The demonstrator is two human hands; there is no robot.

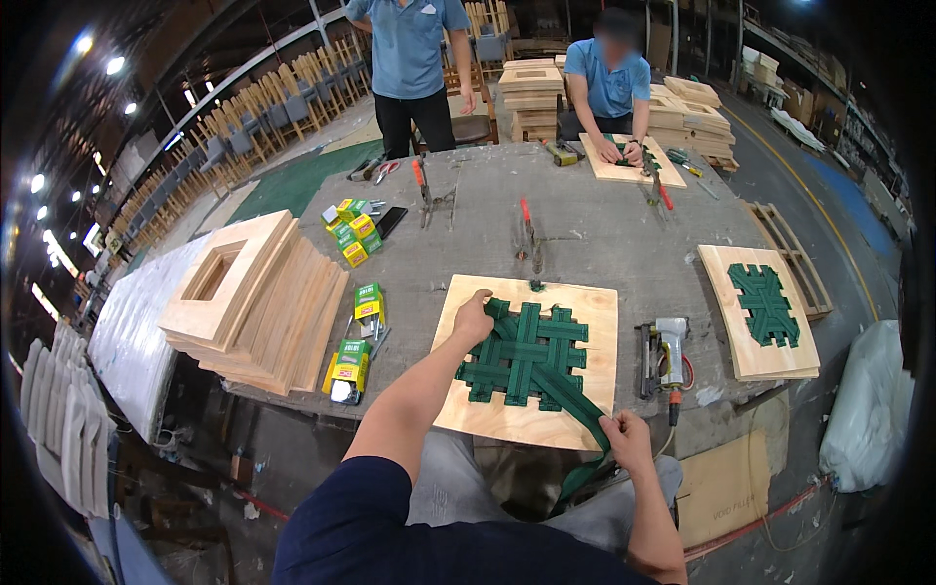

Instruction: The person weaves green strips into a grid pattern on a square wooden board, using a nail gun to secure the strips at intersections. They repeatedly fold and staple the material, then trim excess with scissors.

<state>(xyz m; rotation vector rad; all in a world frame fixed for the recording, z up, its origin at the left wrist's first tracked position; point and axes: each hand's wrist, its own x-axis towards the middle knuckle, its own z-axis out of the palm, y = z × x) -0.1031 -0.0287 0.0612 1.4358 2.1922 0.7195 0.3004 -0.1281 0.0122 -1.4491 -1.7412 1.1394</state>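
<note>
A square plywood board [453,409] lies at the table's front edge in front of me. Dark green webbing strips [527,351] are woven over and under each other across its middle. One long webbing strap [575,400] runs diagonally over the weave, from upper left to lower right, and its tail hangs past the board's edge. My left hand [474,318] is closed at the strap's upper-left end. My right hand [627,441] is closed on the strap just off the board's lower-right corner. A pneumatic staple gun [671,351] rests to the right of the board.
Stacked wooden frames [292,312] stand at left, beside yellow-green boxes [357,232]. A woven board [760,317] lies at right on other boards. Red-handled tools [527,229] lie mid-table. Across the table a person [609,83] works on another board [634,171]; another person [409,58] stands.
</note>
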